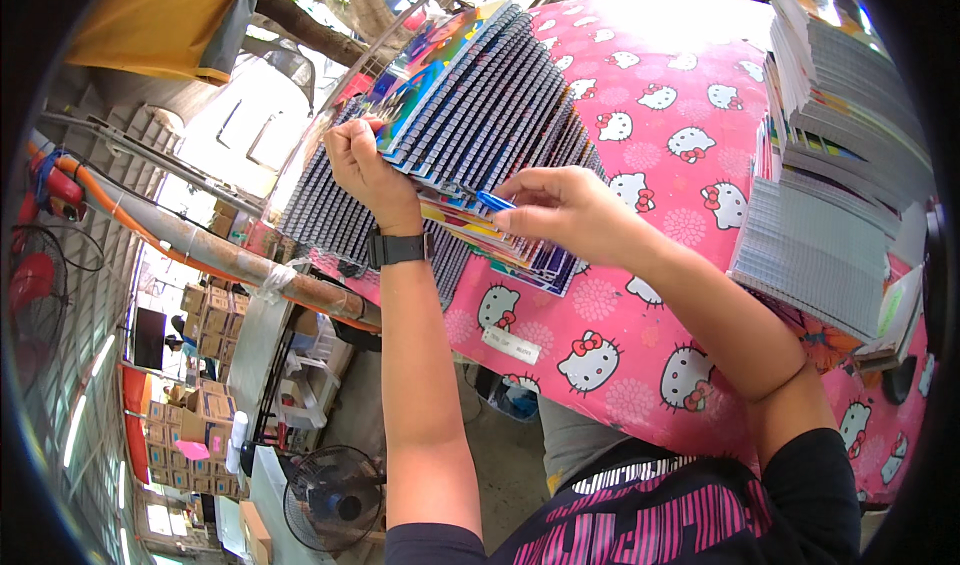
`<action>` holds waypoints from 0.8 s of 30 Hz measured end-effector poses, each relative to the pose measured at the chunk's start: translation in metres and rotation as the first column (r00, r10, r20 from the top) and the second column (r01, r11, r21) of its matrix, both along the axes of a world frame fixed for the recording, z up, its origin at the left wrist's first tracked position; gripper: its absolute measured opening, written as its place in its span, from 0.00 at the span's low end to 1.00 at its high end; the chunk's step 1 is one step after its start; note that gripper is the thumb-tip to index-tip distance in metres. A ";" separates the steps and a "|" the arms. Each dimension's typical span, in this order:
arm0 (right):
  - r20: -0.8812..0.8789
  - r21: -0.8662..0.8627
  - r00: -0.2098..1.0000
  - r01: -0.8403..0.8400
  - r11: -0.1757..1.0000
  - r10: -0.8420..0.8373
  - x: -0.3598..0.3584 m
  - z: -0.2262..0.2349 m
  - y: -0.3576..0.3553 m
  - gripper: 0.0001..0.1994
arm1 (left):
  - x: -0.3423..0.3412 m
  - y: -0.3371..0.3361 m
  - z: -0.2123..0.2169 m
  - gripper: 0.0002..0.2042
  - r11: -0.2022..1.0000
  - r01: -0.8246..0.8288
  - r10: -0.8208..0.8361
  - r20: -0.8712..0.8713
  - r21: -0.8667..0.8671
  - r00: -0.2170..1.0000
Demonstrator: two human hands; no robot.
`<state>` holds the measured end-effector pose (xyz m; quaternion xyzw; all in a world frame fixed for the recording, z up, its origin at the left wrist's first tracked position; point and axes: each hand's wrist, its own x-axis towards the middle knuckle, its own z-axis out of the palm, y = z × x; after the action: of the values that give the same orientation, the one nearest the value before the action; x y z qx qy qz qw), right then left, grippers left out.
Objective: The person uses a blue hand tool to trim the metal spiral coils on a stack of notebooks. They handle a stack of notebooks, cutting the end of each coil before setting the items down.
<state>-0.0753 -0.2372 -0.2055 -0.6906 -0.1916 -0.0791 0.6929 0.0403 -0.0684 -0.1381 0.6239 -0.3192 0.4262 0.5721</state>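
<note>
A thick fanned stack of spiral-bound notebooks with dark wire-coil edges and a brightly coloured top cover [500,95] lies on the worktop covered in pink cloth printed with white cat faces [635,340], towards the 12 o'clock side of the person. Taking that stack as the clock's centre, the left hand [372,168] is at 8 o'clock, its fingers curled in beside the notebooks' corner; I cannot tell whether they pinch a cover. At 5 o'clock the right hand [565,208] pinches a small blue rod-shaped object [494,201] between thumb and fingers, its tip near the coils. A black wristwatch [400,249] circles the left wrist. Also at 8 o'clock, farther out, lies a second pile of coil-edged notebooks [318,208], while thin multicoloured booklets [540,263] jut out between 5 and 6. A narrow white printed strip [511,345] rests at 6 o'clock. Tall piles of pale-edged bound books [815,250] stand between 3 and 4. Beyond the worktop, a black round-caged fan [334,498] and stacked brown cardboard boxes [205,430] sit towards 7, and a yellow tarpaulin [155,15] hangs between 9 and 10.
</note>
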 end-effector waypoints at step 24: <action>0.622 -0.216 0.703 0.577 0.788 -0.345 -0.003 -0.024 -0.007 0.21 | -0.001 -0.003 0.000 0.11 1.000 -0.019 0.019 0.018 0.017 1.000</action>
<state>-0.0783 -0.2446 -0.2299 -0.7879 -0.2113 -0.4089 0.4091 0.0389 -0.0714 -0.1384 0.6280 -0.3220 0.4343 0.5598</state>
